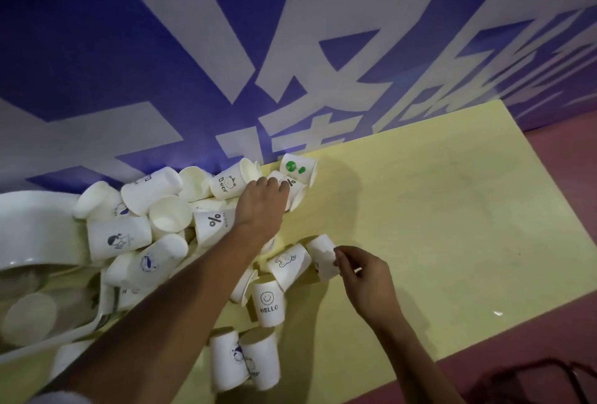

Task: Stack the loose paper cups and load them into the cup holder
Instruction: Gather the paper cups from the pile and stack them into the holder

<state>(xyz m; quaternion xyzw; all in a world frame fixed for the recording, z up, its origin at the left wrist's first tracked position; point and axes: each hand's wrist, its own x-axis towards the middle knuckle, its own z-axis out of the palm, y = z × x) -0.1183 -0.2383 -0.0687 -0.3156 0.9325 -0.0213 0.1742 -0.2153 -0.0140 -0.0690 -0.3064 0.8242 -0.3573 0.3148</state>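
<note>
Left hand (263, 201) reaches far forward, palm down, grip unclear; right hand (365, 277), nearer, fingers curled, pinches a cup (323, 256).

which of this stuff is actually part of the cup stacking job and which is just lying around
Job: loose white paper cups; white plastic cup holder; left hand touching a percent-print cup; right hand pinching a plain white cup.
Lying about: blue-and-white wall banner; dark object at lower right.

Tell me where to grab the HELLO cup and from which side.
Pinch the HELLO cup across its side wall, near the middle, probably coming from the right: bare table lies there, while other cups crowd its left and far end.
</note>
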